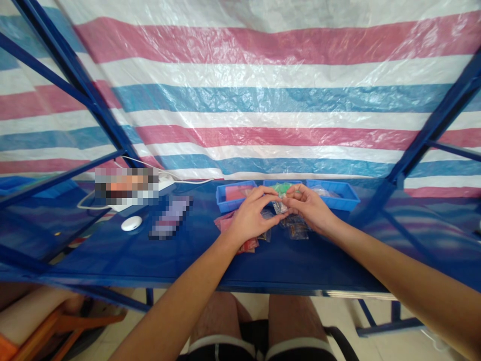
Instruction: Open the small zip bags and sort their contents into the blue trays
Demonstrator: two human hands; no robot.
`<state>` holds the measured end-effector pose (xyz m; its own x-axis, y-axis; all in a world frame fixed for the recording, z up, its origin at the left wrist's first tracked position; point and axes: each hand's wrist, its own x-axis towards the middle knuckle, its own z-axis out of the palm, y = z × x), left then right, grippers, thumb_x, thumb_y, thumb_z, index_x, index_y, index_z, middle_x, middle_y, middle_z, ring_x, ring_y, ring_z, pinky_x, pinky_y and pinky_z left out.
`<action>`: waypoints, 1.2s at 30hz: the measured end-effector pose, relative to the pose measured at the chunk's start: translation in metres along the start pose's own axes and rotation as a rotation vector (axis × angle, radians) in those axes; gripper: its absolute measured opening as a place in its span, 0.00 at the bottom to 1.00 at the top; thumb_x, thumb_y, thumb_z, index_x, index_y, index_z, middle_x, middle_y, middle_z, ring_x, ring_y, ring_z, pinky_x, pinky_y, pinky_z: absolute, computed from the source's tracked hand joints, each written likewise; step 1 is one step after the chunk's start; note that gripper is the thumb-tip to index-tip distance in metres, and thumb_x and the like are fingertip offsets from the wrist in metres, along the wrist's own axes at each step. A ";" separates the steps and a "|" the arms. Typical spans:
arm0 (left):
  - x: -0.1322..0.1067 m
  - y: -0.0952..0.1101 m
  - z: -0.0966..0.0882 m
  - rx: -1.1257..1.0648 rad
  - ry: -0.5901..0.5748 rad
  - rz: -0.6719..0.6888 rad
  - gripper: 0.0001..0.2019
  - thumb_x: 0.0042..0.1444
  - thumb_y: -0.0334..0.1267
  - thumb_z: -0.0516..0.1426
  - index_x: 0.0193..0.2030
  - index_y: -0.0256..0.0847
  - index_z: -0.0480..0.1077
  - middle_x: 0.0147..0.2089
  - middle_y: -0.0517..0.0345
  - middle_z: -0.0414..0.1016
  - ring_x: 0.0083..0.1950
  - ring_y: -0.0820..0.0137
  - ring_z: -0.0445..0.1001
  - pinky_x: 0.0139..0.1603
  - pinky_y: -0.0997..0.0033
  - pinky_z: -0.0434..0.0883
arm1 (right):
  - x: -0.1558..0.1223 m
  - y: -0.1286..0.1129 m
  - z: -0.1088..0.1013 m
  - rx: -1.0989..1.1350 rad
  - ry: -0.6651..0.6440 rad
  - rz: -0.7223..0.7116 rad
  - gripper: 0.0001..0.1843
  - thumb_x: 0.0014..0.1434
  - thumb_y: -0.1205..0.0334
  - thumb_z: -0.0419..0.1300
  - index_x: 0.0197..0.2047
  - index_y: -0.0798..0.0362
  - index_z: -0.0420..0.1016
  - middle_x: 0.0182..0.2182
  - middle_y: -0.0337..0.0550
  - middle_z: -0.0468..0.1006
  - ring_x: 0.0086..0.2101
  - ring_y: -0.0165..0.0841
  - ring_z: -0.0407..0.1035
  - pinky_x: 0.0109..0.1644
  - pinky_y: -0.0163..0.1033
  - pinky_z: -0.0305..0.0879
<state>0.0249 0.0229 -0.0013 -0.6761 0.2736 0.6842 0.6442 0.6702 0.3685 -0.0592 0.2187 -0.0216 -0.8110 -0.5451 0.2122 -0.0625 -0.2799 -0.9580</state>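
A small clear bag (pixel 278 206) is being held up between both hands, just on the near side of the middle blue bin (pixel 282 183)! On its right edge, the thumb and forefinger of the right hand (pixel 310 208) are pinched together on the plastic, the other fingers curled beneath. From the left, the bag is framed by the left hand (pixel 252 215), its thumb and forefinger spread in a curve and their tips brought right up to the bag; how firmly it is gripped there cannot be made out.

Below, pink bags (pixel 224 222) are seen spread on the blue table (pixel 308 265), partly covered by the left hand, while a cluster of clear packets (pixel 298 231) is laid just on the near side of the right hand. Green material is held in the middle bin, flanked by the left bin (pixel 225 206), where pink packets are stored, and the right bin (pixel 341 204), loaded with clear ones. Farther left, a white rounded case (pixel 131 223) is set down on the tabletop.
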 end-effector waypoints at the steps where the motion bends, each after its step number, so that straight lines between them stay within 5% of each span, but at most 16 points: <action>1: 0.000 -0.001 0.000 0.000 -0.019 0.005 0.19 0.59 0.39 0.68 0.57 0.45 0.76 0.58 0.47 0.75 0.62 0.57 0.74 0.66 0.53 0.71 | 0.000 0.000 0.000 0.015 -0.004 0.018 0.24 0.52 0.50 0.77 0.45 0.46 0.71 0.33 0.35 0.79 0.32 0.33 0.73 0.37 0.41 0.76; 12: -0.001 -0.006 0.003 0.035 -0.035 0.000 0.20 0.61 0.31 0.63 0.60 0.46 0.74 0.61 0.48 0.74 0.63 0.58 0.73 0.67 0.53 0.70 | -0.003 -0.008 0.000 0.119 -0.009 0.111 0.26 0.50 0.55 0.77 0.50 0.46 0.75 0.33 0.37 0.77 0.29 0.29 0.68 0.27 0.34 0.62; 21: 0.001 0.002 -0.005 -0.026 0.076 -0.048 0.07 0.70 0.37 0.57 0.48 0.41 0.77 0.49 0.49 0.79 0.52 0.63 0.77 0.56 0.60 0.74 | -0.005 -0.014 0.004 0.033 -0.084 0.128 0.22 0.56 0.41 0.71 0.44 0.50 0.80 0.30 0.40 0.76 0.25 0.29 0.65 0.22 0.34 0.53; 25: 0.001 0.002 -0.003 -0.053 0.097 -0.122 0.08 0.69 0.39 0.59 0.49 0.41 0.76 0.45 0.53 0.81 0.45 0.65 0.78 0.48 0.64 0.74 | -0.004 -0.014 0.001 -0.101 -0.056 -0.011 0.24 0.65 0.36 0.62 0.41 0.50 0.81 0.31 0.42 0.76 0.27 0.32 0.67 0.26 0.36 0.61; 29: -0.001 -0.003 0.001 -0.104 0.105 -0.180 0.12 0.67 0.40 0.61 0.55 0.42 0.73 0.44 0.54 0.82 0.43 0.66 0.80 0.47 0.66 0.76 | -0.004 -0.012 0.001 -0.322 -0.117 -0.143 0.19 0.59 0.42 0.70 0.43 0.48 0.82 0.39 0.42 0.81 0.35 0.35 0.72 0.38 0.41 0.71; 33: -0.002 -0.003 0.002 -0.131 0.076 -0.222 0.17 0.68 0.41 0.59 0.61 0.43 0.69 0.43 0.55 0.81 0.43 0.65 0.81 0.45 0.66 0.77 | -0.003 -0.006 0.002 -0.274 -0.162 -0.089 0.18 0.58 0.45 0.72 0.42 0.49 0.81 0.37 0.41 0.82 0.31 0.33 0.72 0.36 0.41 0.72; 36: -0.002 -0.001 0.000 -0.080 0.086 -0.172 0.20 0.67 0.40 0.60 0.64 0.42 0.68 0.51 0.50 0.80 0.48 0.64 0.80 0.49 0.64 0.77 | -0.002 -0.006 0.003 -0.161 -0.139 -0.047 0.21 0.55 0.46 0.74 0.44 0.49 0.78 0.33 0.39 0.81 0.29 0.32 0.72 0.32 0.38 0.69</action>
<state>0.0253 0.0219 -0.0030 -0.7477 0.0971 0.6569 0.5504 0.6441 0.5312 -0.0556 0.2193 -0.0162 -0.7178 -0.6410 0.2717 -0.1998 -0.1841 -0.9624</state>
